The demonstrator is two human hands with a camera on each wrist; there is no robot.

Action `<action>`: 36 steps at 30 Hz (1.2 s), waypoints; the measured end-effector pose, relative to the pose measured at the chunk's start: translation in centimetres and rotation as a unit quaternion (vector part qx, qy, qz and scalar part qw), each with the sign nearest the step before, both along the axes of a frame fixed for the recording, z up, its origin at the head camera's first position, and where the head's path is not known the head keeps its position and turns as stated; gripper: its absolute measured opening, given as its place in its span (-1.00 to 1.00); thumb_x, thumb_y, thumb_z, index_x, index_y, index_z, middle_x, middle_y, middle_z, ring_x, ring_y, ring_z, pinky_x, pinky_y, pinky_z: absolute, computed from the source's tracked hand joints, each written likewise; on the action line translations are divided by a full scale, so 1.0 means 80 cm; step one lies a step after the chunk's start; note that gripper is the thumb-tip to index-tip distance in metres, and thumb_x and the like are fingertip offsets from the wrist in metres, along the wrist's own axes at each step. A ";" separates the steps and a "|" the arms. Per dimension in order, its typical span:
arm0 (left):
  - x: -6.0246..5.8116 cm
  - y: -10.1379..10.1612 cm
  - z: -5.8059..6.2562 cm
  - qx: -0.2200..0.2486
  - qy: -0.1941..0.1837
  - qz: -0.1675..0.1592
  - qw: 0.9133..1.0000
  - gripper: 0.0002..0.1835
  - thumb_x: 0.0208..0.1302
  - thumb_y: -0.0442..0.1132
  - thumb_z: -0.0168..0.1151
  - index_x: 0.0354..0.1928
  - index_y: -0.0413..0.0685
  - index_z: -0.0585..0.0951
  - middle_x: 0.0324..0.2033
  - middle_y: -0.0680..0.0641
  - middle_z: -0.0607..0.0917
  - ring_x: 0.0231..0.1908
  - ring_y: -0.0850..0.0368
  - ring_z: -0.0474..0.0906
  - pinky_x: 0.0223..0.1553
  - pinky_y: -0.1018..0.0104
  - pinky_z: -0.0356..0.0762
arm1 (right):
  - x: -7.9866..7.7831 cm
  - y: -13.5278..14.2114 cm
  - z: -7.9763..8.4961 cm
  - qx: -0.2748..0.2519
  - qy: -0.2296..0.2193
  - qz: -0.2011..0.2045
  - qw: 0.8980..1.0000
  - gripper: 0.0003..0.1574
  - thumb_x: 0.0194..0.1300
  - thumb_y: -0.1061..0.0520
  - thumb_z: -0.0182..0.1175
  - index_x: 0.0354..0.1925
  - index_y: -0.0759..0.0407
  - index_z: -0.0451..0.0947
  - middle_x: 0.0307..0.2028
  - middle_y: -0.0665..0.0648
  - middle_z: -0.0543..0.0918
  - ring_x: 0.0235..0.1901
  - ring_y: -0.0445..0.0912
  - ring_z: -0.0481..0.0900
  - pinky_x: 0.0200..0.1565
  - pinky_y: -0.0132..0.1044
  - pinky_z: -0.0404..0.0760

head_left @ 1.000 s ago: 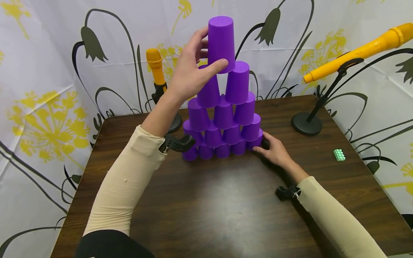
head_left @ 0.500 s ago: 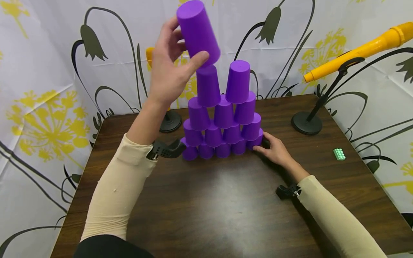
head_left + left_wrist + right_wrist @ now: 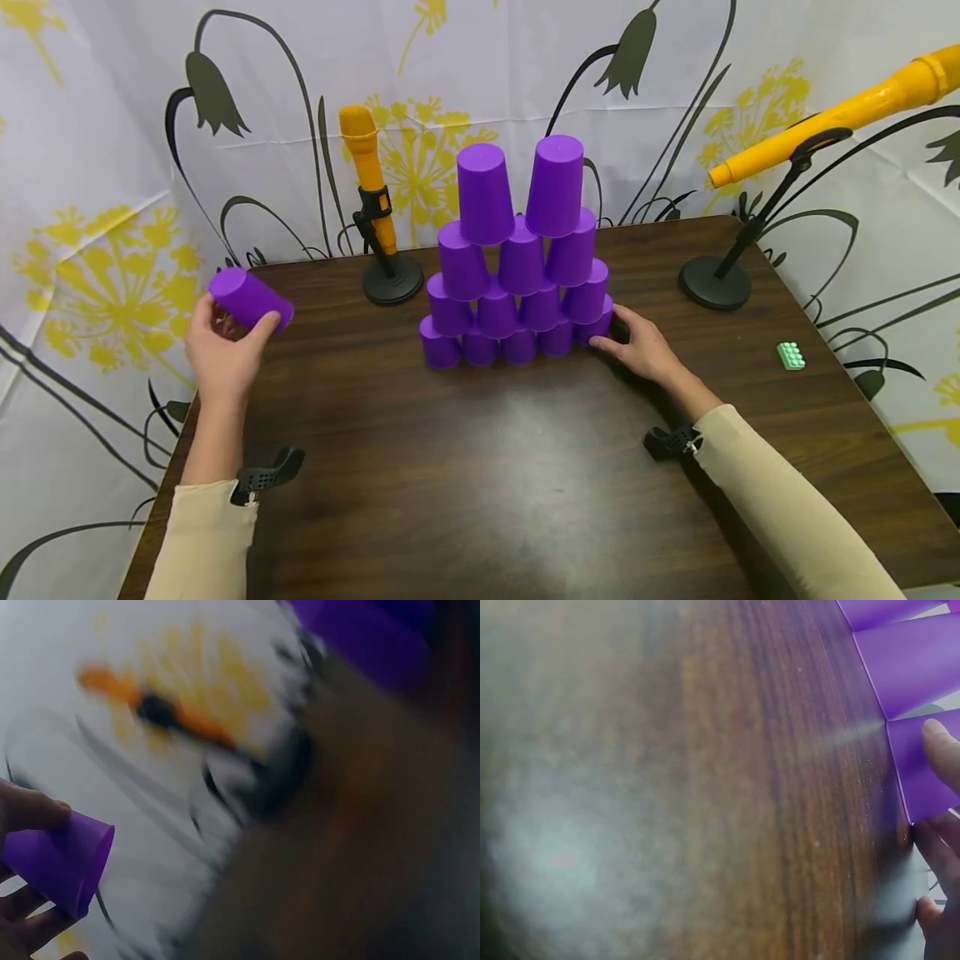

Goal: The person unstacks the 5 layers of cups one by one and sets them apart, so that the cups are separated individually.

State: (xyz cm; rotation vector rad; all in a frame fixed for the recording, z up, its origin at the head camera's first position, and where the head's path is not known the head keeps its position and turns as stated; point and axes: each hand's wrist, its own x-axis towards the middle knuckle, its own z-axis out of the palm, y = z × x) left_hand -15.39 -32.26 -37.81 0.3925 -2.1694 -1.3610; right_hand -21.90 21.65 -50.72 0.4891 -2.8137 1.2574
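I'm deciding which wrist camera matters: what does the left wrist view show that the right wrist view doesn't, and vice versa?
Only the left wrist view shows the left hand gripping a tilted cup and a blurred microphone.
Only the right wrist view shows the right hand at the bottom row's end cup.
Both share the dark table and stacked purple cups.

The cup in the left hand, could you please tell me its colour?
The cup is purple; it shows best in the head view.

The head view was bright and sharp, with pale glare on the table point(image 3: 517, 467); the left wrist view was dim and blurred, the right hazy.
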 end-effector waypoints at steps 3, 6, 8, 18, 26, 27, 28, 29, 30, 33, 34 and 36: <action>0.013 -0.041 -0.042 -0.048 -0.094 0.071 0.992 -0.28 0.13 -0.18 0.44 0.35 0.04 0.40 0.15 -0.07 0.53 0.03 0.08 0.50 0.12 0.25 0.47 | -0.001 0.000 0.000 0.000 0.003 0.001 1.000 -0.13 0.22 -0.11 0.38 0.37 0.18 0.33 0.25 0.28 0.49 0.29 0.19 0.37 0.28 0.15 0.27; 0.022 -0.070 -0.071 -0.086 -0.159 0.101 0.978 -0.24 0.14 -0.10 0.42 0.38 -0.03 0.36 0.22 -0.15 0.52 0.10 -0.06 0.49 0.17 0.10 0.43 | -0.002 0.000 0.001 0.001 0.007 0.002 1.000 -0.13 0.22 -0.12 0.37 0.36 0.18 0.34 0.25 0.27 0.49 0.29 0.19 0.37 0.28 0.15 0.27; 0.027 -0.085 -0.084 -0.103 -0.178 0.109 0.973 -0.23 0.15 -0.09 0.42 0.38 -0.08 0.34 0.23 -0.21 0.51 0.12 -0.16 0.47 0.18 -0.02 0.40 | -0.002 -0.001 0.002 -0.001 0.007 0.003 1.000 -0.14 0.22 -0.11 0.38 0.36 0.18 0.35 0.25 0.27 0.49 0.28 0.18 0.38 0.28 0.14 0.28; 0.027 -0.114 -0.114 -0.098 -0.219 0.118 0.964 -0.15 0.17 -0.11 0.40 0.42 -0.22 0.22 0.31 -0.33 0.39 0.25 -0.31 0.36 0.33 -0.12 0.14 | -0.001 -0.001 0.001 0.003 0.006 0.004 1.000 -0.16 0.22 -0.09 0.38 0.35 0.19 0.35 0.24 0.28 0.50 0.28 0.19 0.38 0.28 0.14 0.28; 0.029 -0.113 -0.117 -0.099 -0.226 0.116 0.962 -0.14 0.18 -0.13 0.39 0.42 -0.23 0.18 0.29 -0.38 0.39 0.26 -0.33 0.30 0.33 -0.15 0.04 | -0.001 0.000 0.003 0.004 -0.002 0.004 1.000 -0.14 0.23 -0.10 0.37 0.37 0.19 0.33 0.27 0.28 0.47 0.30 0.18 0.35 0.29 0.14 0.26; 0.029 -0.112 -0.117 -0.101 -0.225 0.113 0.963 -0.13 0.17 -0.14 0.40 0.43 -0.23 0.18 0.29 -0.38 0.39 0.26 -0.34 0.29 0.34 -0.15 0.02 | -0.001 0.000 0.003 0.005 -0.004 0.004 1.000 -0.14 0.23 -0.10 0.37 0.37 0.19 0.33 0.27 0.28 0.47 0.30 0.19 0.35 0.29 0.14 0.25; 0.029 -0.112 -0.117 -0.102 -0.224 0.109 0.963 -0.12 0.17 -0.15 0.40 0.43 -0.23 0.17 0.29 -0.39 0.39 0.26 -0.34 0.29 0.34 -0.15 0.00 | -0.001 0.000 0.003 0.005 -0.004 0.004 1.000 -0.14 0.23 -0.10 0.37 0.37 0.19 0.33 0.27 0.28 0.47 0.30 0.19 0.35 0.29 0.14 0.25; 0.029 -0.112 -0.117 -0.104 -0.223 0.106 0.963 -0.11 0.16 -0.16 0.41 0.43 -0.23 0.15 0.29 -0.39 0.37 0.26 -0.35 0.29 0.35 -0.15 -0.02 | -0.001 0.000 0.002 0.006 -0.005 0.002 1.000 -0.14 0.23 -0.11 0.37 0.37 0.19 0.33 0.27 0.28 0.47 0.30 0.19 0.35 0.29 0.14 0.25; 0.029 -0.112 -0.117 -0.105 -0.219 0.102 0.965 -0.09 0.15 -0.19 0.42 0.45 -0.20 0.14 0.31 -0.38 0.36 0.27 -0.34 0.29 0.35 -0.14 -0.04 | 0.000 0.000 0.002 0.006 -0.005 0.001 1.000 -0.14 0.23 -0.11 0.37 0.37 0.19 0.33 0.26 0.29 0.47 0.30 0.19 0.35 0.29 0.15 0.25; 0.031 -0.109 -0.109 -0.112 -0.209 0.100 0.966 -0.02 0.10 -0.30 0.41 0.50 -0.13 0.06 0.38 -0.33 0.28 0.34 -0.29 0.19 0.38 -0.13 -0.08 | 0.001 0.000 0.001 0.004 -0.003 0.000 1.000 -0.15 0.23 -0.11 0.37 0.36 0.20 0.34 0.26 0.29 0.48 0.30 0.20 0.36 0.28 0.15 0.26; 0.030 -0.108 -0.104 -0.117 -0.199 0.104 0.967 -0.01 0.07 -0.35 0.38 0.51 -0.10 0.05 0.39 -0.31 0.25 0.36 -0.28 0.15 0.38 -0.12 -0.07 | 0.001 0.001 0.001 0.004 -0.002 0.001 1.000 -0.15 0.23 -0.10 0.37 0.36 0.20 0.34 0.25 0.29 0.48 0.29 0.20 0.36 0.28 0.16 0.27; 0.028 -0.100 -0.090 -0.127 -0.165 0.119 0.971 -0.01 0.03 -0.45 0.28 0.52 0.00 0.06 0.41 -0.23 0.23 0.40 -0.19 0.07 0.39 -0.05 -0.05 | 0.001 0.002 0.001 0.003 -0.002 0.000 1.000 -0.15 0.23 -0.10 0.37 0.36 0.20 0.34 0.25 0.29 0.48 0.29 0.20 0.36 0.28 0.16 0.27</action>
